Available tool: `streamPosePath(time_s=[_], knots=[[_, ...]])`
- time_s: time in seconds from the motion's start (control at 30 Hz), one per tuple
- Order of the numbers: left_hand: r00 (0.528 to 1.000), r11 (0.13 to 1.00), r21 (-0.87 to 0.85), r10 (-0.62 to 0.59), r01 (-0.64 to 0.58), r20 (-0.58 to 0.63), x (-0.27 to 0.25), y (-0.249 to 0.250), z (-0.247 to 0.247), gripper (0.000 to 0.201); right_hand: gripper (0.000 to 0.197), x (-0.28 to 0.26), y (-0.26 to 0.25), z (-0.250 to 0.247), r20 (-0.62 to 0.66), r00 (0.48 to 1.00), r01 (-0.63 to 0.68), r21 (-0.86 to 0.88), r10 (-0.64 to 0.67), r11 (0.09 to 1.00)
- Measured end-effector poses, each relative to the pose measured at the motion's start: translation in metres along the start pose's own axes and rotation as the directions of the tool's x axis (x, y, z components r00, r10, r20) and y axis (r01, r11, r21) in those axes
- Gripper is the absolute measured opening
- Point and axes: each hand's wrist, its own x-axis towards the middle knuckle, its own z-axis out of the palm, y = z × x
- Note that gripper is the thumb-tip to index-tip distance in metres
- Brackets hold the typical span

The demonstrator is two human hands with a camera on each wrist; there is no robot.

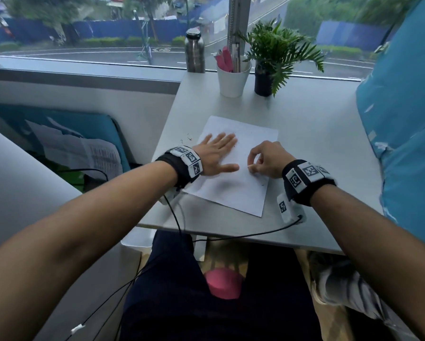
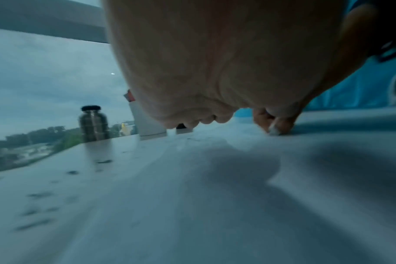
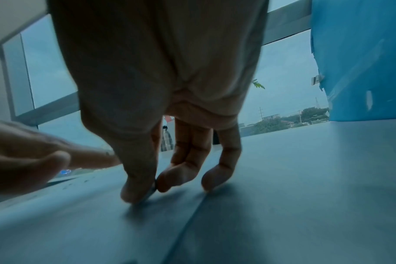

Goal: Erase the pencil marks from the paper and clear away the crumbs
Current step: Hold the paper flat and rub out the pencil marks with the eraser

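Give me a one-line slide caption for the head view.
Left hand flat on the paper while the right hand rubs a small eraser on it.

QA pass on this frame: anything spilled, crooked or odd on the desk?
Dark eraser crumbs lie scattered on the table off the paper's far-left edge. The paper lies askew to the table edge. Nothing else stands out.

A white sheet of paper [image 1: 233,168] lies flat on the table, turned slightly askew to the table's edges. Its surface looks largely blank; a few faint dark specks mark its upper part and lower right. A small pale eraser [image 1: 250,166] stands on the sheet near its centre-right. Dark eraser crumbs [image 1: 188,139] lie scattered on the table just beyond the sheet's upper left corner.
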Motion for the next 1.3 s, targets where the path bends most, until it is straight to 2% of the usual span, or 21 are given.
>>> streamPosePath(time_s=[0.07,0.17,0.3,0.47,0.57,0.67,0.77,0.8,0.83,0.9,0.97,1.03,1.17,1.3], knots=[[0.997,0.996,-0.037,0.078,-0.077,0.019,0.004,0.019,0.003,0.088,0.004,0.005,0.003,-0.009,-0.050,0.998,0.043,-0.038,-0.045,0.998],[0.995,0.995,-0.033,0.099,-0.098,0.014,0.011,0.028,0.014,0.092,0.004,0.022,0.013,-0.027,-0.186,0.983,-0.006,-0.086,-0.010,0.996],[0.983,0.983,0.019,0.183,-0.184,0.021,0.023,0.044,0.017,0.095,0.011,0.037,0.023,-0.022,-0.044,0.998,-0.051,-0.233,0.042,0.971],[0.976,0.982,-0.021,0.186,-0.185,0.109,0.029,0.036,0.017,0.087,0.007,0.039,0.028,-0.021,-0.035,0.999,-0.043,-0.245,0.035,0.969],[0.989,0.993,-0.043,0.116,-0.112,0.093,0.026,0.003,0.015,0.082,0.013,0.040,0.030,-0.021,-0.025,0.999,-0.052,-0.230,0.048,0.972],[0.996,0.998,-0.012,-0.060,0.061,0.072,0.021,-0.027,0.012,0.086,0.017,0.041,0.028,-0.019,-0.015,0.997,-0.083,-0.216,0.082,0.973],[0.953,0.953,0.037,-0.301,0.301,0.013,0.020,-0.043,0.012,0.101,0.014,0.040,0.027,-0.019,-0.018,0.996,-0.091,-0.209,0.089,0.974],[0.943,0.942,0.040,-0.333,0.334,-0.016,0.020,-0.042,0.012,0.105,0.013,0.040,0.027,-0.019,-0.020,0.996,-0.093,-0.209,0.091,0.974],[0.949,0.948,0.043,-0.313,0.315,-0.047,0.021,-0.037,0.012,0.107,0.012,0.040,0.026,-0.019,-0.022,0.995,-0.097,-0.210,0.095,0.973],[0.986,0.986,0.065,-0.149,0.154,-0.074,0.023,-0.017,0.011,0.105,0.011,0.041,0.025,-0.019,-0.024,0.995,-0.103,-0.218,0.100,0.971],[0.999,0.998,0.055,0.038,-0.038,-0.005,0.029,0.006,0.012,0.098,0.013,0.042,0.024,-0.021,-0.031,0.994,-0.110,-0.226,0.106,0.968],[0.992,0.994,-0.029,0.103,-0.101,0.067,0.038,0.020,0.014,0.092,0.017,0.043,0.023,-0.021,-0.032,0.994,-0.114,-0.234,0.109,0.966],[0.998,0.992,-0.117,0.043,-0.038,0.041,0.049,-0.001,0.010,0.083,0.023,0.044,0.024,-0.020,-0.028,0.991,-0.135,-0.225,0.132,0.965],[0.986,0.976,-0.137,-0.169,0.166,-0.004,0.046,-0.039,0.010,0.086,0.018,0.043,0.025,-0.023,-0.010,0.990,-0.142,-0.222,0.143,0.965]])
